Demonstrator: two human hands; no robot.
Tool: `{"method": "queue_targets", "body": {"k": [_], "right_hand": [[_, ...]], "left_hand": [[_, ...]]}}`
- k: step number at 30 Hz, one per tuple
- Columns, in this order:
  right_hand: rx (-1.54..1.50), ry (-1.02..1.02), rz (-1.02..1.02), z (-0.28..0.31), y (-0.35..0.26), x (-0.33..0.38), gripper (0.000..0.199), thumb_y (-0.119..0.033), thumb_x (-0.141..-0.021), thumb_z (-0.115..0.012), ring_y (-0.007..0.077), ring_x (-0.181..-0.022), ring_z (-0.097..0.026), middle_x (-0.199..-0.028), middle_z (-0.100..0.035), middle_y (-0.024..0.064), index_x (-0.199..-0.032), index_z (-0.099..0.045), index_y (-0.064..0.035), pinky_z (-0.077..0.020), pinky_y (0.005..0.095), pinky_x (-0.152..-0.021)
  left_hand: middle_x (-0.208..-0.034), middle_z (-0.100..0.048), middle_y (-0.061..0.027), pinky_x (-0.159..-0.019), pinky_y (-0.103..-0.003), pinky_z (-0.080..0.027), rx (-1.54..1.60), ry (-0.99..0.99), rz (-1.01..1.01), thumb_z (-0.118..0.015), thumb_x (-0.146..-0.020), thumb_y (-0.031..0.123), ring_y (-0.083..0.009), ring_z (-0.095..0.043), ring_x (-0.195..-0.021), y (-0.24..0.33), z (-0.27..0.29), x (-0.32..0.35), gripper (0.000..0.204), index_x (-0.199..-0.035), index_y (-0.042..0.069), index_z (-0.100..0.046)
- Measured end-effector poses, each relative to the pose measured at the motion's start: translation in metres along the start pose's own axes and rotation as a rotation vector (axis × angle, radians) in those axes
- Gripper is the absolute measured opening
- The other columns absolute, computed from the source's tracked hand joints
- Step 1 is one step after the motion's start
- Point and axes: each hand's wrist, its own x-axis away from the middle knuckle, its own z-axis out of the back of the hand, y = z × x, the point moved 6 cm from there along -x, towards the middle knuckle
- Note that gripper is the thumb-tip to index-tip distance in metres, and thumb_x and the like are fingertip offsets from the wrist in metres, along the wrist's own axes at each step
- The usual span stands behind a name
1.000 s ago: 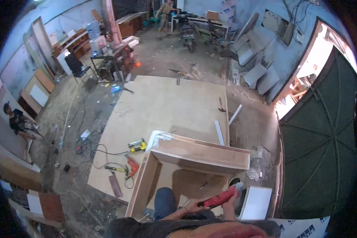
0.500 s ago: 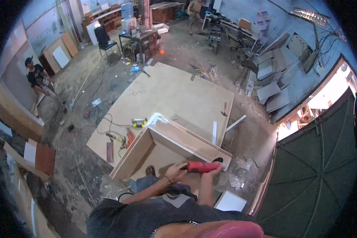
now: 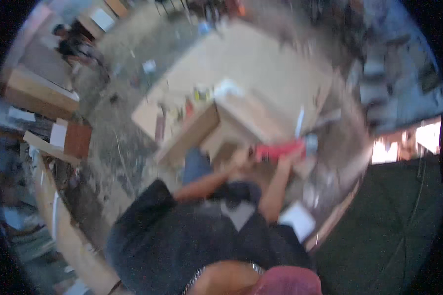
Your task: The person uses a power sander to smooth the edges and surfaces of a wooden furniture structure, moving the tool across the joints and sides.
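Very blurry all over. Big dusty workshop floor (image 3: 118, 147) underneath, with a wide flat wooden board (image 3: 261, 69) lying on it. On the near edge of that board, an open wooden box frame (image 3: 221, 128), light brown. Dark shirt and blue trousers at the bottom, two bare arms reaching forward toward the frame. Another person (image 3: 71, 44) far off at the upper left, sitting low near stacked wood panels (image 3: 39, 88). Small tools (image 3: 197, 96) scattered on the floor beside the frame, too smeared to name. Red tool (image 3: 279, 149) held just over the frame's near side. Right hand (image 3: 295, 152) wrapped tight around the red tool. Left hand (image 3: 243, 160) touching its other end; fingers too blurred to tell if closed.
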Motion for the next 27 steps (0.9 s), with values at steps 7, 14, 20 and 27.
{"method": "queue_targets", "body": {"k": [7,14,20,27], "right_hand": [[0.828,0.119,0.208,-0.016,0.063,0.089,0.082,-0.043,-0.061,-0.082,0.0346,-0.099,-0.061,-0.109,-0.061,0.0189,-0.121,-0.048,0.0011,-0.0475,0.0437,-0.089],[1.194,0.179,-0.004,-0.047,0.184,0.137,0.1,-0.033,-0.052,-0.086,0.04,-0.107,-0.057,-0.118,-0.056,0.0251,-0.13,-0.035,0.0021,-0.0455,0.0452,-0.093],[1.283,0.275,-0.195,-0.015,0.24,0.046,0.104,-0.033,-0.061,-0.081,0.0431,-0.101,-0.06,-0.113,-0.059,0.0275,-0.143,-0.023,-0.0046,-0.0483,0.0483,-0.087],[1.204,0.55,-0.091,0.145,0.148,0.02,0.094,-0.036,-0.057,-0.084,0.0425,-0.106,-0.058,-0.111,-0.059,0.0262,-0.129,-0.036,-0.0017,-0.0465,0.0475,-0.091]], "left_hand": [[-0.099,-0.067,-0.0214,-0.083,-0.041,-0.051,-0.016,-0.542,0.419,-0.08,-0.055,0.054,-0.0361,-0.064,-0.097,-0.067,-0.058,0.019,0.075,-0.107,0.004,-0.061],[-0.089,-0.069,-0.0191,-0.077,-0.041,-0.051,-0.038,-0.485,0.469,-0.071,-0.066,0.054,-0.0363,-0.067,-0.087,-0.216,-0.046,0.022,0.056,-0.093,0.006,-0.068],[-0.087,-0.071,-0.012,-0.07,-0.039,-0.053,0.026,-0.371,0.469,-0.075,-0.064,0.054,-0.0263,-0.068,-0.081,-0.271,-0.122,-0.041,0.053,-0.092,0.009,-0.07],[-0.08,-0.069,-0.0196,-0.071,-0.041,-0.052,-0.13,-0.823,0.279,-0.075,-0.066,0.049,-0.0313,-0.069,-0.082,-0.182,-0.273,0.0,0.055,-0.087,-0.001,-0.065]]}}
